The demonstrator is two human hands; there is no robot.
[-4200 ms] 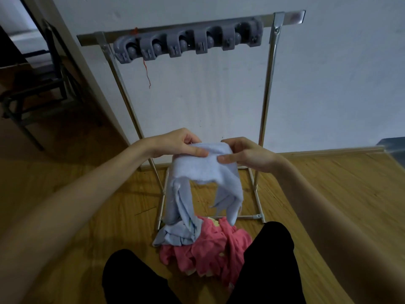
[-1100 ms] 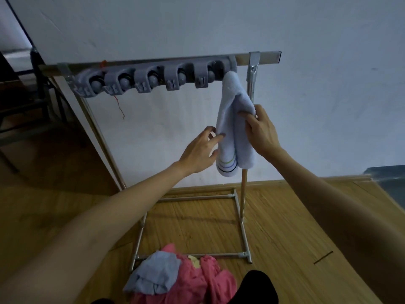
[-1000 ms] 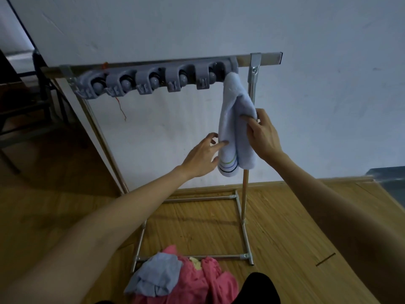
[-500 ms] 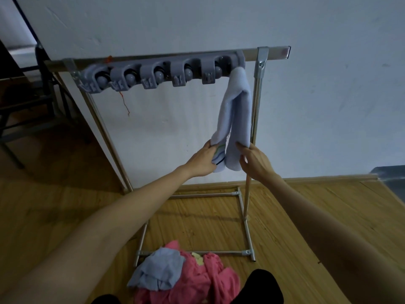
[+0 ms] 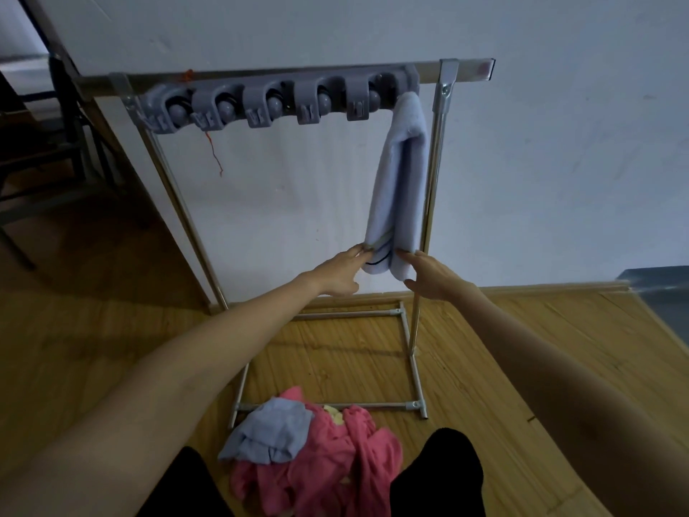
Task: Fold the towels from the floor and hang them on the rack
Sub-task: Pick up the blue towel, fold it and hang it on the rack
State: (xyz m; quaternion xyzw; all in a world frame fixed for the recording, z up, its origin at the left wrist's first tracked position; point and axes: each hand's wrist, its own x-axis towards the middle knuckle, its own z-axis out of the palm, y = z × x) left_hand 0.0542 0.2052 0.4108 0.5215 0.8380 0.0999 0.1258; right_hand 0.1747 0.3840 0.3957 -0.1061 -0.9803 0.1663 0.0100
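A metal rack [image 5: 434, 188] stands on the wooden floor [image 5: 484, 367] against a pale wall [image 5: 559, 162], its top bar carrying a grey plastic holder strip [image 5: 276, 102] with a row of clips and balls. An orange thread [image 5: 214, 154] dangles from the strip near its left end. At the left edge a dark chair frame [image 5: 56, 143] stands well apart from the rack. On the floor at the rack's front base bar lies a crumpled heap: a light blue towel [image 5: 268, 434] resting on a pink towel [image 5: 328, 475], with a bit of pale yellow cloth showing between them. The person's black-clad knees [image 5: 436, 475] sit just before the heap. A folded light blue towel [image 5: 400, 181] hangs from the rightmost clip, just beside the right upright. The left hand [image 5: 341, 272] pinches its lower left corner with curled fingers; the right hand [image 5: 428, 276] touches the lower right edge with fairly straight fingers, thumb spread, not grasping.
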